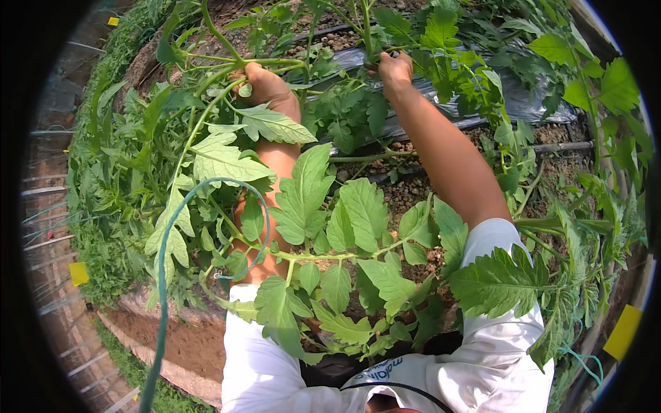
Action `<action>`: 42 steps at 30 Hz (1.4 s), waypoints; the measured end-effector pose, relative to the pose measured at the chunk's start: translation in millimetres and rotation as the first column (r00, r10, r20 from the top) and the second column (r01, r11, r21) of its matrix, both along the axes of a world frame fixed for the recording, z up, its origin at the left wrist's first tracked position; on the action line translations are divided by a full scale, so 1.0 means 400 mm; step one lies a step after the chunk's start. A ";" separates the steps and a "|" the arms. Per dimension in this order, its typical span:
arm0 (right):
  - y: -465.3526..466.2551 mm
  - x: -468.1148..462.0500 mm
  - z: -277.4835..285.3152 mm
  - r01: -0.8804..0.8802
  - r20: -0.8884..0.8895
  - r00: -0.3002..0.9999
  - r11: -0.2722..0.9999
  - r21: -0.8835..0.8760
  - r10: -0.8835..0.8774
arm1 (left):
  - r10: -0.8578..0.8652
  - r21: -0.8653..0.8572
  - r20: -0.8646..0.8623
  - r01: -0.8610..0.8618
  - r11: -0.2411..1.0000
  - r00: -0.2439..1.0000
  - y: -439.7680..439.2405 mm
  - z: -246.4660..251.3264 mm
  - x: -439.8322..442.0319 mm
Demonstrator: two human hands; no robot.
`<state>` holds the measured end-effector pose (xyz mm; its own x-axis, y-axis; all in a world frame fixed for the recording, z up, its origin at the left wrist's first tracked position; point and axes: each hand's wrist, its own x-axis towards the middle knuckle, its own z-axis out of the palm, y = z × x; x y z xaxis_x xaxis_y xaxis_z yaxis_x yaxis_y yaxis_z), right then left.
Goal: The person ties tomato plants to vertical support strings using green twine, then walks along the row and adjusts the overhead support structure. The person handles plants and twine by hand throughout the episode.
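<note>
Tomato plants with lobed green leaves surround both arms. At the upper left my left hand [266,88] is closed around a thick green tomato stem [217,77] where several side stems branch off. My right hand [395,67] reaches further up, beside an upright tomato stem [367,36]; its fingers are partly hidden, and something dark shows at them, too small to name. A long leafy tomato branch [330,255] crosses in front of my chest. A green-blue twine [162,273] loops over my left forearm.
Silvery plastic mulch film [526,98] covers part of the pebbly soil [408,206]. A thin pipe [560,147] lies at the right. Dense foliage [124,170] fills the left side. Yellow cards [623,333] hang at both edges, and loose twine [586,361] is at the lower right.
</note>
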<state>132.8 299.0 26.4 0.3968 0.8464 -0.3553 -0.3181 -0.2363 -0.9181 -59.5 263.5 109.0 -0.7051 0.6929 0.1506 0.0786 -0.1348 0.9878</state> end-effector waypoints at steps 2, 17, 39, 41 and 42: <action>0.088 0.027 0.003 0.032 0.365 0.928 0.993 0.111 -0.071 | 0.106 0.223 0.084 -0.123 0.967 0.991 0.011 0.012 0.055; 0.128 0.273 -0.022 -0.069 0.510 0.860 0.994 0.088 0.015 | -0.290 0.235 -0.144 0.317 0.919 0.946 -0.039 -0.059 0.196; -0.135 0.205 0.074 -0.281 0.210 0.956 0.851 0.444 0.206 | -0.833 -0.234 -0.324 0.815 0.530 0.449 -0.179 -0.333 0.120; -0.199 0.165 0.150 -0.226 0.220 0.965 0.872 0.434 0.140 | -0.826 -0.367 -0.283 0.741 0.562 0.487 -0.307 -0.412 0.013; -0.175 0.176 0.120 -0.299 0.250 0.948 0.819 0.490 0.196 | -0.821 -0.437 -0.270 0.696 0.570 0.504 -0.372 -0.448 -0.043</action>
